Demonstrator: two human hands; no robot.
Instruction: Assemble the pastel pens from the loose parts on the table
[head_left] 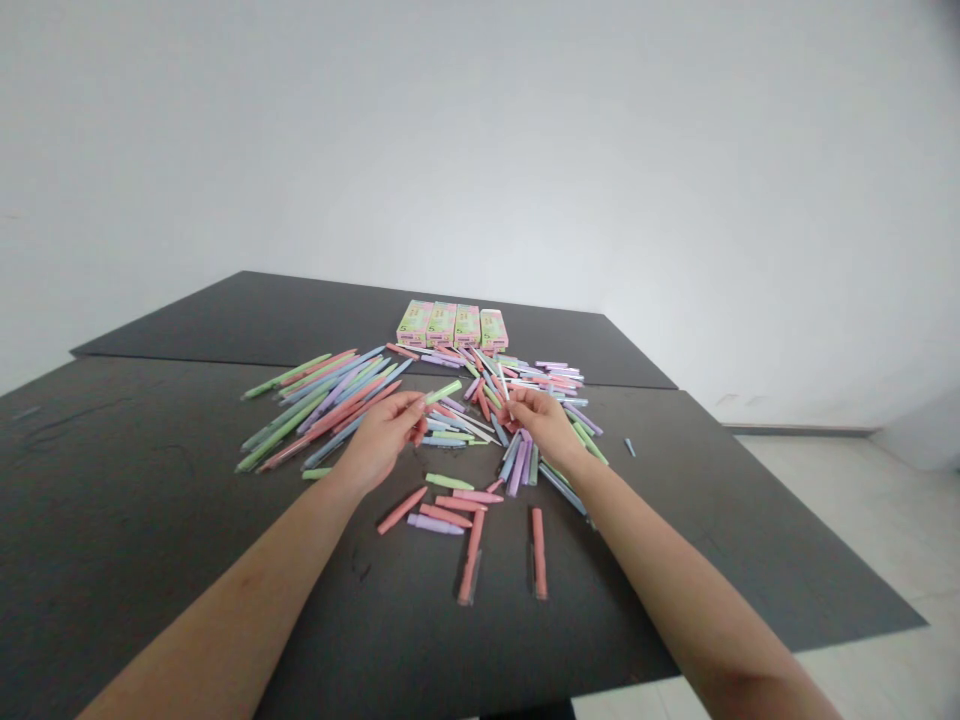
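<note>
My left hand is closed in a pinch on a light green pen barrel, which points up to the right. In my right hand a thin white pen refill stands nearly upright between thumb and fingers. The two hands are apart, above a loose heap of pen parts. Under and around my right hand lie purple pen pieces and blue ones. Nearer to me are several short red pen pieces, a green piece and a purple piece.
Whole pens in green, red, blue and purple lie in a pile at the left. Several small pink-and-green boxes stand in a row at the back. One small blue piece lies alone at the right of the dark table.
</note>
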